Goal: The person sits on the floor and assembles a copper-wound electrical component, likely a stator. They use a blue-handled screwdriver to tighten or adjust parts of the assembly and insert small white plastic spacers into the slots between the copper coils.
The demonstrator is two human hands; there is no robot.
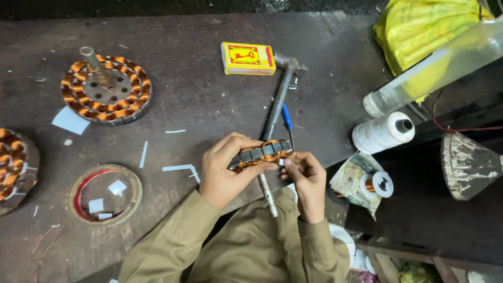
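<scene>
Both hands work at the near edge of a dark workbench [199, 105]. Left hand [222, 170] is clamped on a motor stator [261, 153], a ring of dark steel wound with copper coils, held on edge with the thumb under it and the fingers curled over its top. Right hand [306, 178] sits just beside the stator's right end, its fingertips [288, 162] pinched together at the winding; what they pinch is too small to tell. The two hands are close together, almost touching, above the olive sleeves.

Behind the stator lies a hammer [277, 110], its handle running from far to near, with a blue-handled screwdriver [287, 119] beside it and a yellow matchbox [248, 58] just left of the hammer head. Far to the left rests a second wound stator with a shaft [106, 86] standing up from its middle, and near left lies a flat ring [105, 194] with scraps of white paper inside it. To the right stand a spool of white thread [383, 132], a clear bottle [429, 71] lying on its side, and a yellow bag [419, 26].
</scene>
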